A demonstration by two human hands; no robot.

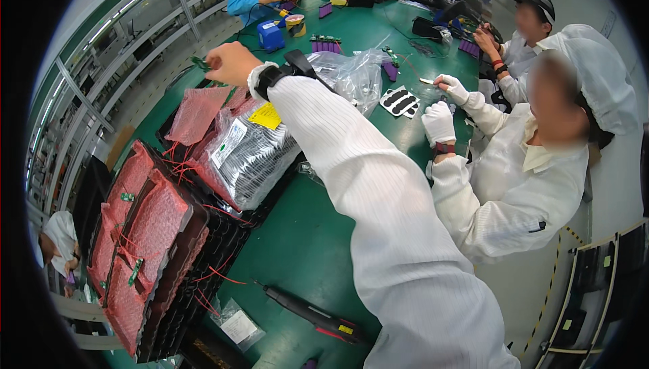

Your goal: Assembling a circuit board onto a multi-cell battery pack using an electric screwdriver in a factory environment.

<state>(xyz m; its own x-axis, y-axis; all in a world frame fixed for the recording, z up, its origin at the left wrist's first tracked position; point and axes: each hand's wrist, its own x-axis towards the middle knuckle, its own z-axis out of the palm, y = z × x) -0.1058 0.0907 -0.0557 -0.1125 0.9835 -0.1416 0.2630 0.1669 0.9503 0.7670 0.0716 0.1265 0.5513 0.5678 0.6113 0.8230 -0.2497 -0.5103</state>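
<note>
My right arm, in a white ribbed sleeve, reaches up and across to the far left. Its bare hand, my right hand (233,63), is closed with the fingertips pinching a small green circuit board (201,63). A black strap (270,78) circles that wrist. Just below the hand lie a sheet of pink bubble wrap (197,115) and a clear plastic bag of packed parts (253,159) bearing white and yellow labels. My left hand is out of view.
Stacked black trays (182,261) lined with pink bubble wrap hold small green boards and red wires at left. An electric screwdriver (314,315) and a small labelled bag (238,325) lie near the front. A gloved co-worker (500,173) works at right; other people sit farther back.
</note>
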